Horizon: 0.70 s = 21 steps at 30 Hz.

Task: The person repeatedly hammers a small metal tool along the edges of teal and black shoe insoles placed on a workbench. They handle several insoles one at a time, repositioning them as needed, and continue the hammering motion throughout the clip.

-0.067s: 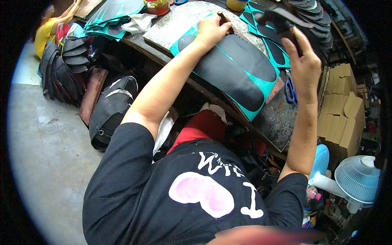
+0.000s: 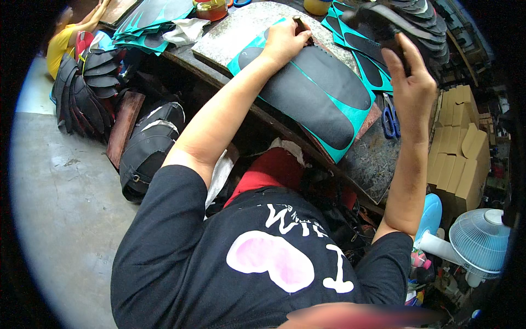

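A black leather-like sheet with teal outlines point(image 2: 320, 90) lies on the stone slab point(image 2: 227, 41) and overhangs its near right side. My left hand point(image 2: 286, 44) rests at the sheet's far edge, its fingers closed around a short dark punch point(image 2: 298, 23); the punch's lower end is hidden. Near it, a row of small marks runs along the edge of a black shape. Raised to the right, my right hand point(image 2: 412, 85) grips the handle of a hammer point(image 2: 378, 24), whose dark head is smeared by motion.
Blue-handled scissors point(image 2: 389, 120) lie right of the sheet. More teal-and-black pieces point(image 2: 368, 68) are behind, with another stack point(image 2: 156, 22) far left. Beside it sits a jar of amber liquid point(image 2: 211, 9). Cardboard boxes point(image 2: 457, 142) and a fan point(image 2: 479, 244) stand right. Someone in yellow point(image 2: 59, 46) is far left.
My right hand and the hammer have shifted a little to the right. My left hand, the punch and the sheet have stayed put.
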### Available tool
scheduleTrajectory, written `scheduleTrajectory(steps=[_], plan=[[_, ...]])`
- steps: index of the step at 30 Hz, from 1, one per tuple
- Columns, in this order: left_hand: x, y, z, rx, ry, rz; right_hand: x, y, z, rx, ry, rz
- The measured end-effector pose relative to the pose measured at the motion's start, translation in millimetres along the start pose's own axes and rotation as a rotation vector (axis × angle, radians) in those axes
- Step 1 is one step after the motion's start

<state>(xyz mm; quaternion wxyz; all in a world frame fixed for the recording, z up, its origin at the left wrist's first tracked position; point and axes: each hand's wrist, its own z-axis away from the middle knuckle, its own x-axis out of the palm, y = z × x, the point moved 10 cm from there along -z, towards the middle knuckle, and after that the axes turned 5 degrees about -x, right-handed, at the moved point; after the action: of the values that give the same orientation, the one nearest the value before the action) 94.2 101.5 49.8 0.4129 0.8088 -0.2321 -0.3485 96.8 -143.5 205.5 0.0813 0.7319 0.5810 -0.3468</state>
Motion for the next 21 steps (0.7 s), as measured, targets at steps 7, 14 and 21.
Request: scheduleTrajectory(steps=[7, 14, 21], plan=[[23.8, 54.6, 18.3, 0.391, -0.015, -0.376, 49.5, 12.7, 18.3, 0.104, -0.253, 0.267], [10.1, -18.3, -0.7, -0.138, -0.002, 0.332, 12.2, 34.7, 19.9, 0.078, -0.078, 0.168], [20.0, -24.6, -1.6, -0.185, -0.073, 0.486, -13.8, 11.3, 0.3, 0.091, 0.036, -0.072]])
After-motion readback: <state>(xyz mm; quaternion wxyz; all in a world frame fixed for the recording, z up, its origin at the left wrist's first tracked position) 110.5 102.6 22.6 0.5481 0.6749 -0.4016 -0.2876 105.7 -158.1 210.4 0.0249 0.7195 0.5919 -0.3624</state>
